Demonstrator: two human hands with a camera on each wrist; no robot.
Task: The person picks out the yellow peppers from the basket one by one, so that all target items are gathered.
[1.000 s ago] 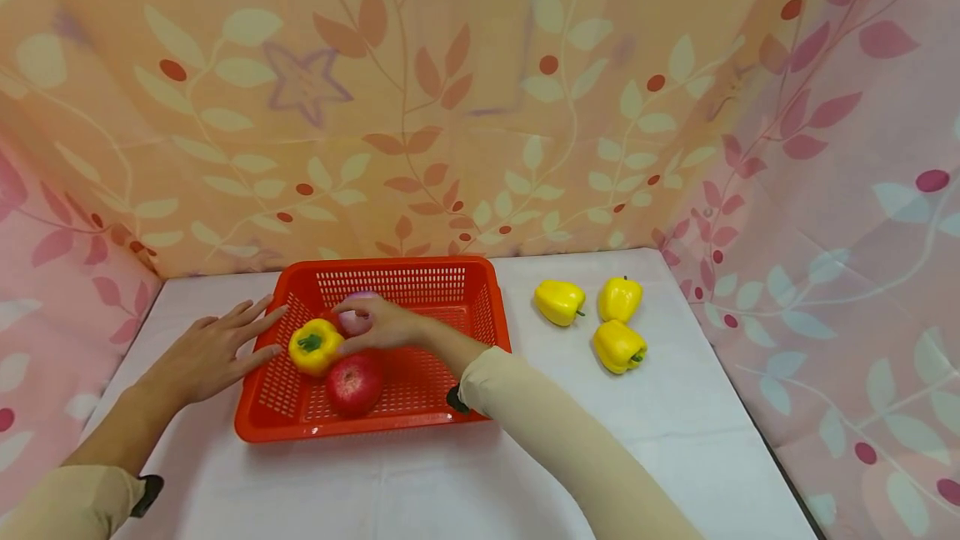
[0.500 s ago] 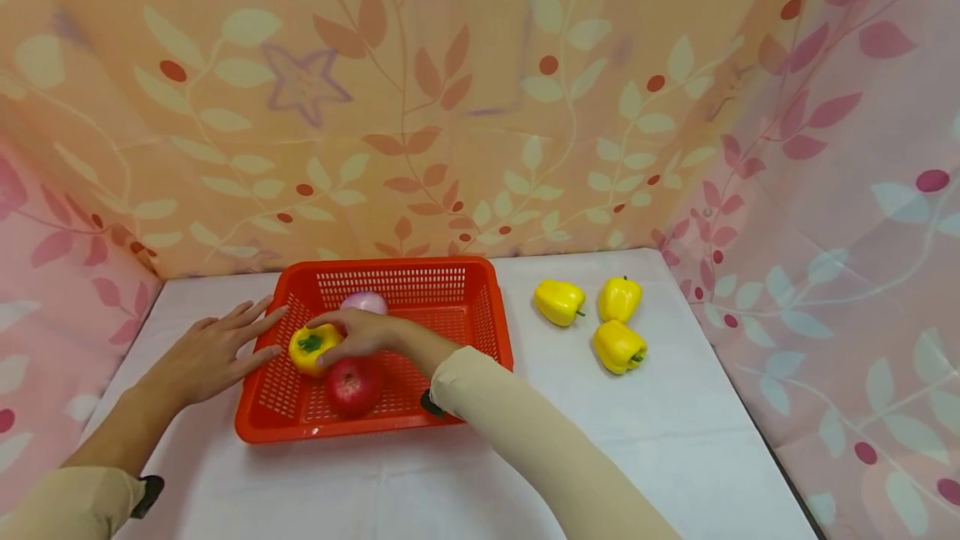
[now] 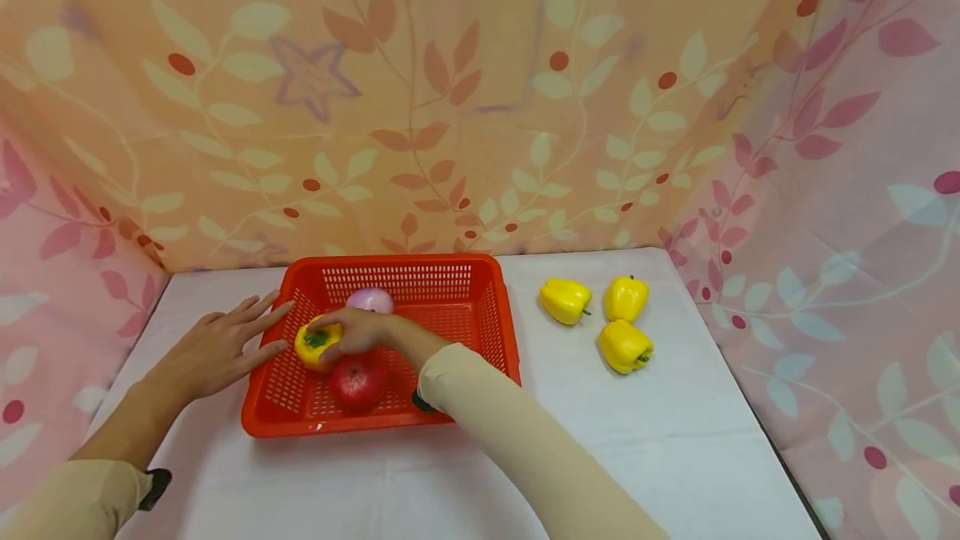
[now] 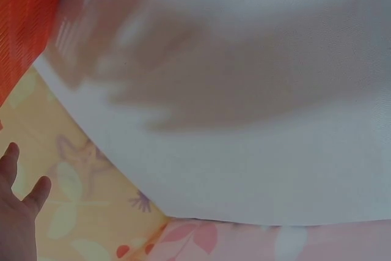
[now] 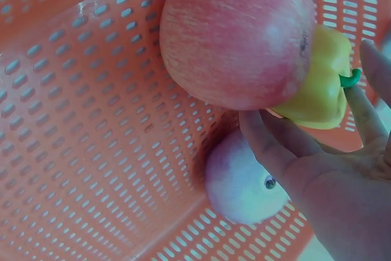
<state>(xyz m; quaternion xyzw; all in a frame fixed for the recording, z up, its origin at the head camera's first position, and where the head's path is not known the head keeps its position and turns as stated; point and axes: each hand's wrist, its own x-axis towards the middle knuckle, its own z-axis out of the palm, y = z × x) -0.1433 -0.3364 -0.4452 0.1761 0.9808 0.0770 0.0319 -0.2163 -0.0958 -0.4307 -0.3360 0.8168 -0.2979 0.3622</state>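
Note:
A red perforated plastic basket (image 3: 386, 262) stands on the white-covered table, holding a yellow bell pepper (image 3: 313, 345), a red apple (image 3: 360, 382) and a round purple-and-white vegetable (image 3: 372, 300) of unclear kind. My right hand (image 3: 358, 333) reaches in and grips the bell pepper, thumb and fingers around its sides near the green stem. In the right wrist view, the pepper (image 5: 324, 90) lies against the large apple (image 5: 238, 35), and the hand (image 5: 342, 181) partly covers the purple-and-white vegetable (image 5: 241, 178). My left hand (image 3: 221, 347) stays at the basket's left rim, fingers spread.
Several things stand right of the basket: three more yellow bell peppers (image 3: 566, 301), two of them touching. Patterned cloth (image 3: 450, 148) hangs behind the table and along both sides. White cloth (image 3: 420, 490) covers the tabletop.
My right hand has moved left from beside the bell pepper onto it and closed its fingers around it. The left hand has kept its place; the head view has shifted slightly.

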